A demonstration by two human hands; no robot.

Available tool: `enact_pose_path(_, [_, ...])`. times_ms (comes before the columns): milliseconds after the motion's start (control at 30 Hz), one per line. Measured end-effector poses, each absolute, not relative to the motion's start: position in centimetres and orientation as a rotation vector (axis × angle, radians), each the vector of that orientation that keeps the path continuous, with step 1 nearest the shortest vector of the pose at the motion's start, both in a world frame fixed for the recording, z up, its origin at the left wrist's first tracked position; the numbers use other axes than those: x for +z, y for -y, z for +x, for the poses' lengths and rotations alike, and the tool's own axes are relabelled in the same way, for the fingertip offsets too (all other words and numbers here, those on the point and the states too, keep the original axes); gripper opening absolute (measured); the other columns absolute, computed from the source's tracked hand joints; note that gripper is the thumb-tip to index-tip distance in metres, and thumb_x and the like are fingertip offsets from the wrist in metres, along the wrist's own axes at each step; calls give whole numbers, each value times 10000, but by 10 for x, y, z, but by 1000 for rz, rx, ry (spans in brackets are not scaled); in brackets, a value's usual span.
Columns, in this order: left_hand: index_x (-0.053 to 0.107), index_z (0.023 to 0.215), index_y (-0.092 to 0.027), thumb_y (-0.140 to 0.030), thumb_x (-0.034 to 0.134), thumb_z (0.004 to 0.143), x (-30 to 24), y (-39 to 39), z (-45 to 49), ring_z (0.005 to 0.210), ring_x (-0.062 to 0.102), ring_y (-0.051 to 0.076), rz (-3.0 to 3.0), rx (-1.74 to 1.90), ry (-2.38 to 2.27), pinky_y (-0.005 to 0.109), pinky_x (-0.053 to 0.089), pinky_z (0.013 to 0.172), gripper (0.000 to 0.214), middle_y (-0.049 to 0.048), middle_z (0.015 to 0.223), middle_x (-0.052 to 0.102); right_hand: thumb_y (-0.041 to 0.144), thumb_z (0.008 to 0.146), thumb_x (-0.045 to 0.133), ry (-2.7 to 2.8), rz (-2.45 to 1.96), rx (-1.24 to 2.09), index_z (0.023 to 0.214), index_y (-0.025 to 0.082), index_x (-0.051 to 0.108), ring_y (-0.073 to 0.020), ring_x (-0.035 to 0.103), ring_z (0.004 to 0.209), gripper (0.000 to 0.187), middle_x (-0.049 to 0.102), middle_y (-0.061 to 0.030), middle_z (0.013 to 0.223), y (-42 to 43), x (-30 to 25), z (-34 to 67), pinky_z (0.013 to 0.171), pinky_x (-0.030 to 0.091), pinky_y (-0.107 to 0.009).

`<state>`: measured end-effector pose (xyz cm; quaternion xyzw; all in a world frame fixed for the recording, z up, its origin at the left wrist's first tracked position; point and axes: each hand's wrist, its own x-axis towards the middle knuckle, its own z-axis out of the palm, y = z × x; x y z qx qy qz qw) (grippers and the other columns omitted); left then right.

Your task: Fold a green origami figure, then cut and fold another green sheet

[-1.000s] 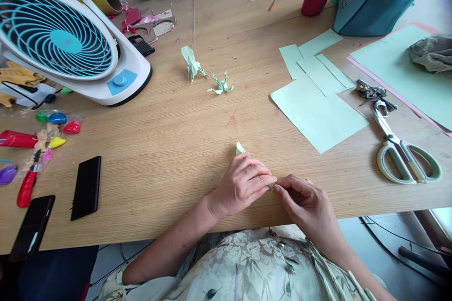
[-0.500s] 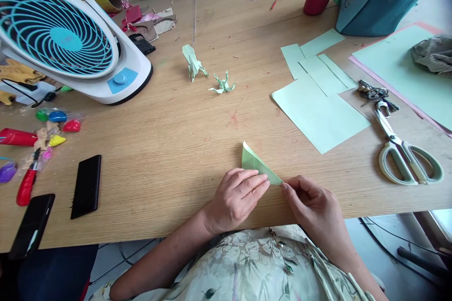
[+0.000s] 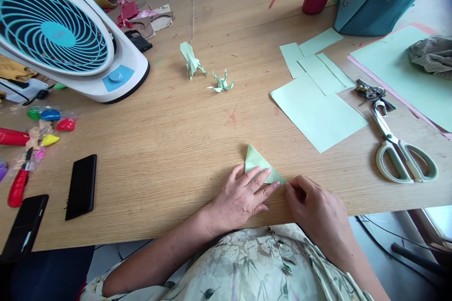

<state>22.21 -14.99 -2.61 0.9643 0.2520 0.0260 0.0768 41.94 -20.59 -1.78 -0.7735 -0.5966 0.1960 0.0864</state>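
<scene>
A small pale green folded paper triangle [image 3: 257, 162] lies on the wooden table [image 3: 176, 141] near its front edge. My left hand [image 3: 243, 197] rests flat on the triangle's near edge with its fingers stretched out and spread. My right hand [image 3: 316, 207] is curled, and its fingertips pinch the triangle's right corner. Two finished pale green folded paper figures [image 3: 190, 59] [image 3: 221, 82] stand farther back in the middle of the table.
Pale green paper sheets [image 3: 314, 103] lie to the right, with scissors [image 3: 402, 150] and keys [image 3: 370, 91] beside them. A white and teal fan [image 3: 67, 37] stands at the back left. Two black phones [image 3: 82, 186] [image 3: 24, 225] and coloured clay pieces [image 3: 45, 120] lie at the left.
My left hand slid toward me off the folded paper, uncovering the triangle, and its fingers flattened out. My right hand stayed at the paper's right corner.
</scene>
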Motion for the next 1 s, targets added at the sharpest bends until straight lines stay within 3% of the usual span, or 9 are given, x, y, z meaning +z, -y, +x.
enact_pose_path(200, [391, 1478, -266, -473, 464, 977, -26, 149, 223, 1394, 338, 244, 2908, 42, -765, 519, 286, 1136, 548, 42, 1543, 414, 359, 938, 539, 1825, -2167, 490, 729, 224, 524, -147, 522, 545, 249, 571, 30, 640, 215, -23, 429, 513, 310, -268])
enact_pose_path(333, [378, 1485, -263, -470, 424, 994, -28, 150, 223, 1391, 336, 242, 2918, 60, -753, 518, 277, 1136, 536, 39, 1541, 418, 219, 983, 493, 1894, -1793, 408, 1025, 195, 624, -146, 578, 708, 139, 615, -33, 856, 233, -32, 443, 634, 423, -267])
enact_pose_path(467, [387, 1483, -245, -472, 449, 983, -28, 150, 224, 1391, 337, 250, 2926, 44, -751, 497, 284, 1140, 553, 53, 1538, 420, 70, 939, 526, 2125, -1532, 270, 1332, 161, 540, -186, 566, 800, 404, 613, -98, 979, 247, -43, 452, 707, 446, -317])
enact_pose_path(667, [405, 1472, -243, -472, 464, 975, -27, 149, 224, 1393, 344, 254, 2937, 25, -744, 497, 310, 1131, 550, 55, 1537, 419, 65, 897, 611, 2238, -1517, 55, 1541, 145, 298, -248, 567, 907, 720, 631, -170, 1191, 244, -51, 445, 759, 462, -372])
enact_pose_path(833, [396, 1476, -241, -482, 420, 988, -26, 150, 223, 1416, 315, 251, 2927, 5, -750, 512, 280, 1144, 545, 56, 1556, 392, 117, 930, 596, 2306, -1553, 57, 1571, 151, 213, -255, 558, 958, 747, 633, -156, 1303, 240, -50, 436, 775, 437, -379])
enact_pose_path(1000, [246, 1543, -162, -632, 252, 969, -29, 156, 217, 1499, 125, 283, 2964, -54, -718, 547, 167, 1181, 742, 82, 1634, 209, 168, 946, 591, 2286, -1609, 44, 1579, 180, 187, -250, 555, 948, 751, 657, -126, 1295, 239, -48, 434, 762, 418, -368])
